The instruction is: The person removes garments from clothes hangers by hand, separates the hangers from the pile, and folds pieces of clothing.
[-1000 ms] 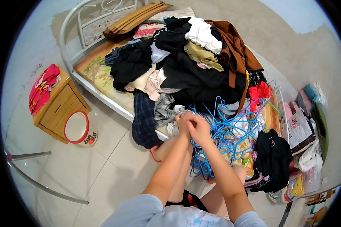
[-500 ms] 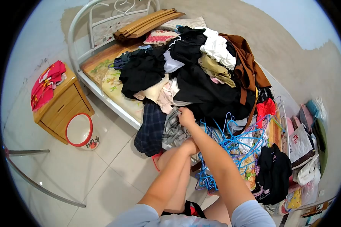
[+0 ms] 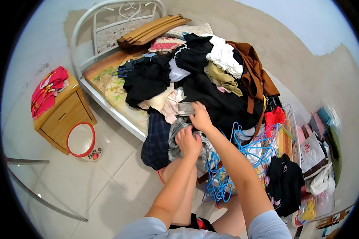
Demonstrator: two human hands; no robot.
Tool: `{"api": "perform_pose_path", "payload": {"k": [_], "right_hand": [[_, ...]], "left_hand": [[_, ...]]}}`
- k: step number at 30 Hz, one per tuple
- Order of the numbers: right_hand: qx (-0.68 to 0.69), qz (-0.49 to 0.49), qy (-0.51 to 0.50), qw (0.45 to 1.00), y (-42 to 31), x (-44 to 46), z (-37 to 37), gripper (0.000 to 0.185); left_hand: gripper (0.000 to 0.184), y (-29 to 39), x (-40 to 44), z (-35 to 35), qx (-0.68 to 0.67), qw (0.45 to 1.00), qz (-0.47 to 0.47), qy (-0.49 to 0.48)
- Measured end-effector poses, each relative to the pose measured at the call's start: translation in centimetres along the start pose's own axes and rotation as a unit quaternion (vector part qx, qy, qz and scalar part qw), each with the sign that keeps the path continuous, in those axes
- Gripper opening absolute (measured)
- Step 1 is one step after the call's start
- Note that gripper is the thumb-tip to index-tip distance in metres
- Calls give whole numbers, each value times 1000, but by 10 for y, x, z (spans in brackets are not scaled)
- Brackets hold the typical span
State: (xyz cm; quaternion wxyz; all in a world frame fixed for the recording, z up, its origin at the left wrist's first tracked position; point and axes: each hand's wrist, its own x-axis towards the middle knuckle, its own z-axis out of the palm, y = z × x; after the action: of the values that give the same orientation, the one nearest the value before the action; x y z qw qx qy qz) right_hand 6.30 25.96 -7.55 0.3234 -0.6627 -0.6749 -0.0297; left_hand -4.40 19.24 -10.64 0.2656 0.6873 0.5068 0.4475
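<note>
Gry plaid cloth (image 3: 174, 140), crumpled

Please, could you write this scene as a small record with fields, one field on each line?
Left hand: on the grey plaid cloth; grip unclear
Right hand: at the edge of the black clothes; grip unclear
Hangers: blue, tangled, right of both hands
Bed: white frame
Cabinet: wooden, red cloth on top
Bucket: red rim, on the floor beside the cabinet

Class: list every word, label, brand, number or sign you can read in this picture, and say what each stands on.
No text can be read.
White bag: reddish marks, too small to read.
Black garment nearest the bag: pinkish marks, too blurred to tell if letters.
</note>
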Motion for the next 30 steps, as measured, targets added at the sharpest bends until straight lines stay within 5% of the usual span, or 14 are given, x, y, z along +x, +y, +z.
{"api": "perform_pose_path", "payload": {"k": [1, 3, 4, 5, 8, 13, 19, 22, 26, 30], "right_hand": [[4, -6, 1, 1000, -2, 9, 4, 43], [-111, 65, -75, 989, -6, 24, 10, 48], [-189, 25, -54, 980, 3, 26, 23, 45], [-222, 64, -146, 962, 14, 31, 33, 40], [-194, 101, -66, 974, 4, 18, 41, 35], [14, -11, 78, 997, -2, -23, -10, 29], [130, 190, 92, 969, -29, -97, -111, 22], [108, 175, 127, 970, -41, -129, -123, 20], [181, 218, 152, 947, -36, -161, -128, 18], [318, 245, 223, 889, -48, -180, -146, 13]], "left_hand": [[37, -2, 2, -1, -22, 996, 12, 82], [46, -12, 7, 4, -40, 996, 2, 82], [48, -15, 10, 6, -63, 994, -9, 92], [51, -18, 12, 8, -87, 991, -21, 99], [54, -23, 20, 10, -134, 985, -44, 102], [53, -30, 29, 15, -289, 945, -83, 126], [54, -27, 31, 6, -419, 896, -75, 124], [58, -34, 35, 11, -448, 883, -46, 135], [59, -39, 38, 5, -254, 947, -157, 119], [56, -41, 55, -1, -234, 947, -214, 48]]}}
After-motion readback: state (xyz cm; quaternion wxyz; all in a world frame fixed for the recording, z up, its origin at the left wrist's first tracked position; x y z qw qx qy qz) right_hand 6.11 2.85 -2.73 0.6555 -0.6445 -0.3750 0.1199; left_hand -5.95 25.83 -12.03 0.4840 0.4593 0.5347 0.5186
